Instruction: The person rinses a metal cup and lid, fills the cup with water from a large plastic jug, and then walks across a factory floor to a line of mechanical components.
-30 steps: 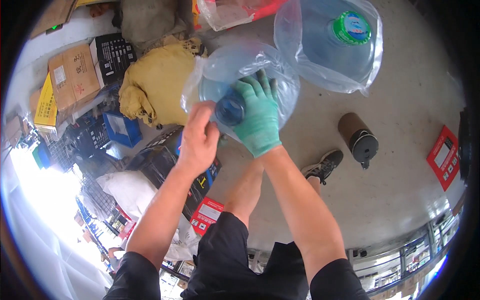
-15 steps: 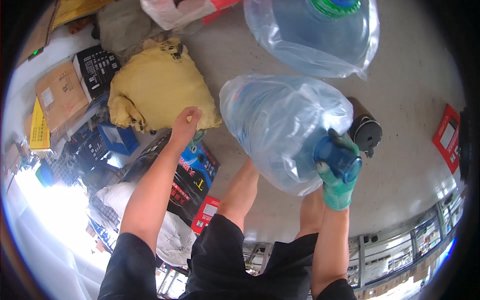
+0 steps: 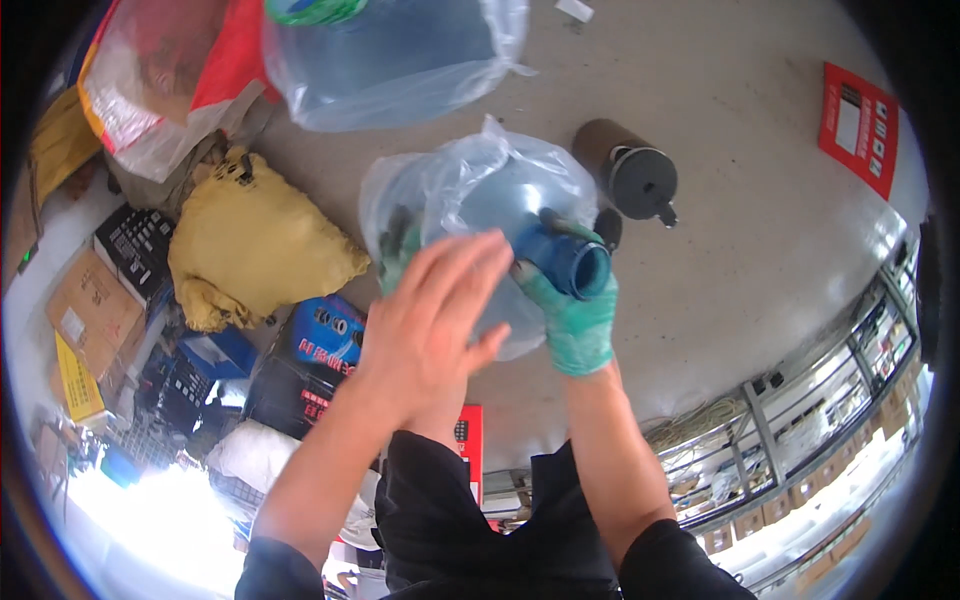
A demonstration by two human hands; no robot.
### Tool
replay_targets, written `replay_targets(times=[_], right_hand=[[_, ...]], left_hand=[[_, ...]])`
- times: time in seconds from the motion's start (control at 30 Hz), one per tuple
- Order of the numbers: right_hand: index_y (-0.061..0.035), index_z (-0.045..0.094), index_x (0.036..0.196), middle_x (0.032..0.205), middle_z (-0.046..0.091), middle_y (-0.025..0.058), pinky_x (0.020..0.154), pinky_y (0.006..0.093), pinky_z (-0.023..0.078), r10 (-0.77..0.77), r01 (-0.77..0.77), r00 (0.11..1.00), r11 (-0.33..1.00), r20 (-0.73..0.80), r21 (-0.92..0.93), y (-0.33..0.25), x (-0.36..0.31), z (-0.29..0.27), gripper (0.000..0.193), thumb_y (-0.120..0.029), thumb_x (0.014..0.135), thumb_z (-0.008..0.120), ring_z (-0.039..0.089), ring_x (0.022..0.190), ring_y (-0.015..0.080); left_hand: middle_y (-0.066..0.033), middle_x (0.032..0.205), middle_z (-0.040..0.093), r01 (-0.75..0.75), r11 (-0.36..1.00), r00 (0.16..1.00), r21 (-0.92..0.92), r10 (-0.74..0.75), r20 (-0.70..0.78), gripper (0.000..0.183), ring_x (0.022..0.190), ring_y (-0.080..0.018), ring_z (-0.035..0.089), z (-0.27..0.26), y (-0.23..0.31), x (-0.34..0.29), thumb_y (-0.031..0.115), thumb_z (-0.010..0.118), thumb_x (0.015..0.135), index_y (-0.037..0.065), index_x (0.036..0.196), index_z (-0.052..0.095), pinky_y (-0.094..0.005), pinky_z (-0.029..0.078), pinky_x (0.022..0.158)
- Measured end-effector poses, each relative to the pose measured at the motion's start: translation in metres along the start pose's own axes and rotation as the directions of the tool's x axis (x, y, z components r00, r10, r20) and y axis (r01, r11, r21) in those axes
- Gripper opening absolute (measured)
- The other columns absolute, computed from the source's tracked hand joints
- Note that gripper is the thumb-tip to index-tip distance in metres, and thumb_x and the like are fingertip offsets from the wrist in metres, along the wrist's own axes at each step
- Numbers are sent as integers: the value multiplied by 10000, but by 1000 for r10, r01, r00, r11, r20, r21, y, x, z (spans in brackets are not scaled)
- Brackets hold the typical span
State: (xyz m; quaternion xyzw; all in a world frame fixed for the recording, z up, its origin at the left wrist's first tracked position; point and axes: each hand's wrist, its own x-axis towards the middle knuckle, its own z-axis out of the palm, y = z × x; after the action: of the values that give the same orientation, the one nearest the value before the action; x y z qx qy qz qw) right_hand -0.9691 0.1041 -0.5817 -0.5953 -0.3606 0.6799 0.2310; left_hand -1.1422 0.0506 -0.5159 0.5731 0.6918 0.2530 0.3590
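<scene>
A large blue water jug (image 3: 513, 192) in a loose clear plastic bag (image 3: 462, 188) lies tilted in front of me, neck toward my body. My right hand (image 3: 572, 315), in a green glove with dark fingertips, is wrapped round the jug's blue neck (image 3: 590, 271). My left hand (image 3: 430, 325) is bare, its fingers stretched out and apart, over the left side of the bagged jug. A green and dark glove (image 3: 400, 243) shows just beyond that hand, partly covered by it; whether it touches the hand I cannot tell.
Another bagged blue jug (image 3: 390, 65) stands farther off beside a red and clear bag (image 3: 180, 90). A yellow cloth bundle (image 3: 255, 245) and cardboard boxes (image 3: 95, 310) are at left. Beyond my right hand lies a dark cylindrical container (image 3: 640, 180); shelving (image 3: 770, 430) is at right.
My left hand has moved right, from near the yellow bundle to over the jug, its fingers spreading. The view has shifted; my right hand still grips the jug's neck, now more toward me.
</scene>
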Motion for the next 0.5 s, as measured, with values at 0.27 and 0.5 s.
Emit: replay_targets(times=[0.27, 0.5], right_hand=[[-29, 536, 1339, 1271, 611, 90, 986, 317, 474, 188, -187, 967, 982, 172, -25, -4, 25, -11, 603, -82, 789, 778, 584, 1124, 164], [-10, 597, 1233, 1187, 627, 99, 957, 328, 464, -43, -2, 975, 979, -219, -202, 16, 65, -115, 416, 61, 823, 603, 596, 1055, 192]], left_hand=[[-43, 1210, 641, -60, 968, 986, 244, 19, 167, 554, 1096, -256, 592, 48, -18, 74, 128, 816, 611, 67, 1130, 632, -373, 552, 817], [-32, 973, 666, -97, 940, 939, 327, -23, 344, 537, 973, -239, 607, 81, -9, 99, 177, 878, 518, 109, 1000, 649, -387, 537, 748]])
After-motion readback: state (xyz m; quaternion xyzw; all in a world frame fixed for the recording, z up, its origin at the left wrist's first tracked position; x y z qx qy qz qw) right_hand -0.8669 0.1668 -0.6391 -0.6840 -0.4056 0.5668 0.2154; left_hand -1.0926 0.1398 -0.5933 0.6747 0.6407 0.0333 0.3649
